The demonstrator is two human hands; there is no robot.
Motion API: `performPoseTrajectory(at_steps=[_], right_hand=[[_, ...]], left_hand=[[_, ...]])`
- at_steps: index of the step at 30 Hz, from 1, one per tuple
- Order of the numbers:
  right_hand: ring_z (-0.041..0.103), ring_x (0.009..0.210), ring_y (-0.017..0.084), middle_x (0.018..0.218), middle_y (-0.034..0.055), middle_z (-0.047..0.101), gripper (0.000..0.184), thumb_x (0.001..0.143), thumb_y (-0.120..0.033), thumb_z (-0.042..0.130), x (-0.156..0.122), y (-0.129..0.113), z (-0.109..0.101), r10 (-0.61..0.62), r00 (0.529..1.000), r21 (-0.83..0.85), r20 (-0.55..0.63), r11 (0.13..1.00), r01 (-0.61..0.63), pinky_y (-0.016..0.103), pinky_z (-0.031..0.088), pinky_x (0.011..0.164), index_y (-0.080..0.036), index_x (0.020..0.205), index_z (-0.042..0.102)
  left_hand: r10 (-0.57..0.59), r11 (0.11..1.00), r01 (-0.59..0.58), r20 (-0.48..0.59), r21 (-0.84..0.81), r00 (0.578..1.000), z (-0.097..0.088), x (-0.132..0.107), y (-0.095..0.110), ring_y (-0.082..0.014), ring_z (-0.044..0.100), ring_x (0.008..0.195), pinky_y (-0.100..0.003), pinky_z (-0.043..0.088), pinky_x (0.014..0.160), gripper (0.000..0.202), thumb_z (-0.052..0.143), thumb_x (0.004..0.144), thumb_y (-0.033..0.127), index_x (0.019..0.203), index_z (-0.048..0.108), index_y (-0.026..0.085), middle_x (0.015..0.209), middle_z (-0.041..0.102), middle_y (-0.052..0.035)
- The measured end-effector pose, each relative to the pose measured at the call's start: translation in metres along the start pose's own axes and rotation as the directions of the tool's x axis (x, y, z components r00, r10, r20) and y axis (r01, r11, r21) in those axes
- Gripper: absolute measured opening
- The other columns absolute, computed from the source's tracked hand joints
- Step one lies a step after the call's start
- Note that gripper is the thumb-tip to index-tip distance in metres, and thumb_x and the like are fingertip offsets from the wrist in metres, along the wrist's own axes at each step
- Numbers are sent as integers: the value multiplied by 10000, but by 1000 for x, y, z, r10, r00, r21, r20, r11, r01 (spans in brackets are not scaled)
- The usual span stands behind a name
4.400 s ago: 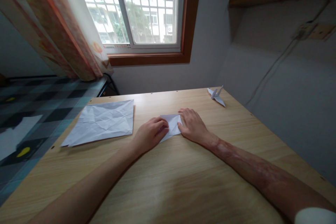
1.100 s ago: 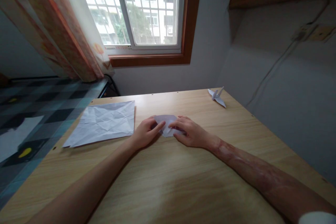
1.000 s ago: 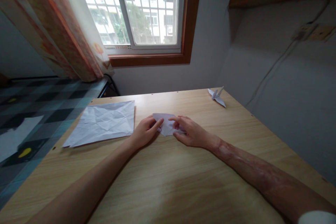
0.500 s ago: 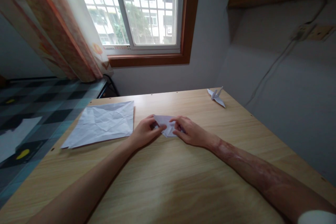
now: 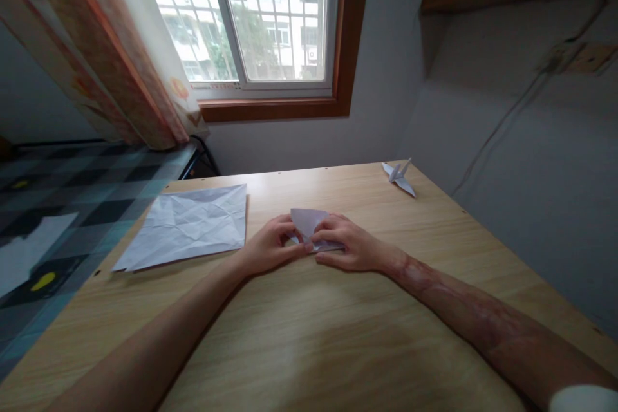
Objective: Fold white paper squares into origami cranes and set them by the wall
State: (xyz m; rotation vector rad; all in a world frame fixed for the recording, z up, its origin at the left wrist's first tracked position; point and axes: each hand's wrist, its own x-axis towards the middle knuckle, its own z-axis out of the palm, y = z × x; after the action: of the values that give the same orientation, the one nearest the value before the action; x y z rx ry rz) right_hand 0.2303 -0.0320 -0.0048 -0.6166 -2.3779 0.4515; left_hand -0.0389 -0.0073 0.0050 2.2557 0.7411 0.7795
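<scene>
two bare arms reach out over the wooden counter [image 5: 309,335], and the hands meet near its middle. the left hand [image 5: 270,248] is curled, with its fingertips pressed on the left edge of a small folded paper [image 5: 309,222]. the right hand [image 5: 348,246] is curled too, with its thumb and fingers pinching the right side of the same paper. so both hands hold the paper. the paper sits on the counter between the two hands, and its far part sticks up a little in a point, like a small tent. to the left of the left hand, near but not touching, a big white sheet [image 5: 193,225] lies flat on the counter. it is full of wrinkles and fold lines. far off at the back right corner of the counter sits a tiny white crane [image 5: 398,175], well apart from the hands. behind the counter is a window [image 5: 270,19] in a brown frame, with buildings outside. a curtain [image 5: 111,58] with orange on it hangs at the left of the window. down at the left, beside the counter, is a bed [image 5: 96,180] with a blue and black checked cover.
</scene>
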Motion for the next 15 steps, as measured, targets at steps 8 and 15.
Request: performPoseTrajectory(at_steps=[8, 15], right_hand=[[639, 1202, 286, 1307, 112, 714, 484, 1080, -376, 692, -2, 2, 0, -60, 995, -113, 82, 991, 69, 486, 467, 1132, -275, 1547, 617], [678, 1125, 267, 1151, 79, 751, 222, 1037, -246, 708, -2, 2, 5, 41, 999, -46, -30, 998, -42, 476, 490, 1130, -234, 1258, 692]], left_hand=[[17, 999, -19, 57, 40, 998, -4, 3, -1, -248, 710, 1021, -365, 545, 1003, 439, 568, 1115, 533, 1001, 824, 195, 1088, 813, -84], [-125, 992, 125, -1, -19, 992, 1, -1, -6, -253, 727, 979, -342, 573, 890, 332, 719, 1019, 513, 1004, 843, 205, 1069, 814, -70]])
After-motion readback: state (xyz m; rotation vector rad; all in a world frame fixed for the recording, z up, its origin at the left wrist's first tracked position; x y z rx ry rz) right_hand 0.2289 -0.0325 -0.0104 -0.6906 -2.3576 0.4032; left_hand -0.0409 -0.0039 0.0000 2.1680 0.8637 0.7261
